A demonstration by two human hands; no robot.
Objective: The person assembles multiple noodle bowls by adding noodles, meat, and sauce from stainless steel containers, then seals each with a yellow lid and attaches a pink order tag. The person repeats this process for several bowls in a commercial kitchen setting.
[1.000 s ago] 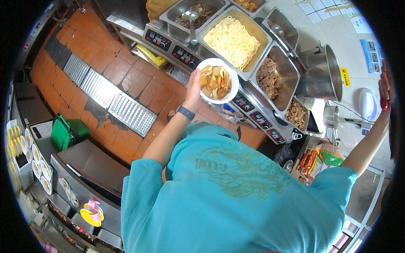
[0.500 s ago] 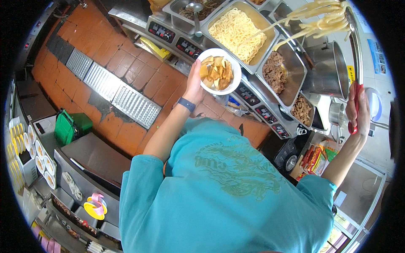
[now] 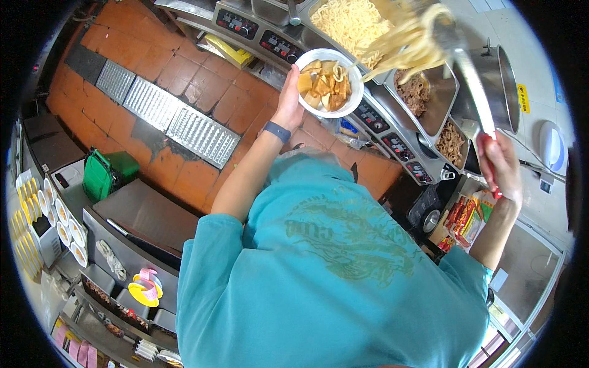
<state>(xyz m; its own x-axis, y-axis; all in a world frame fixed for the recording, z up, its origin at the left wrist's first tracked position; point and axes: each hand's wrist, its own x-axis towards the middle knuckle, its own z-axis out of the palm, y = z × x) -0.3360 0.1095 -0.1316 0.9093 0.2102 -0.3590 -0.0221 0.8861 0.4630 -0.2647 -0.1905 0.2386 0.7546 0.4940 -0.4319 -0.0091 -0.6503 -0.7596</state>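
My left hand (image 3: 289, 105) holds a white bowl (image 3: 358, 87) from its left side, tilted toward me. Pale brown chunks (image 3: 316, 83) lie in the bowl, with a noodle strand curled among them. In my right hand (image 3: 502, 167) is the red handle of long metal tongs (image 3: 477, 89). A blurred bunch of noodles (image 3: 417, 52) hangs from the tongs, up and right of the bowl. Its trailing ends reach near the bowl's right rim. Behind the bunch, more noodles (image 3: 350, 26) fill a metal tray; the tongs' tips are blurred.
Sliced meat (image 3: 412, 95) sits in a metal tray right of the bowl, with more meat (image 3: 451, 144) in a smaller one. A tall steel pot (image 3: 504, 92) stands beyond. Control panels (image 3: 279, 44) line the counter's front. A green bin (image 3: 109, 173) stands at left.
My right hand has brought the tongs and noodles left and down toward the bowl. The bowl has shifted slightly up and right in view, and a noodle strand now shows in it.
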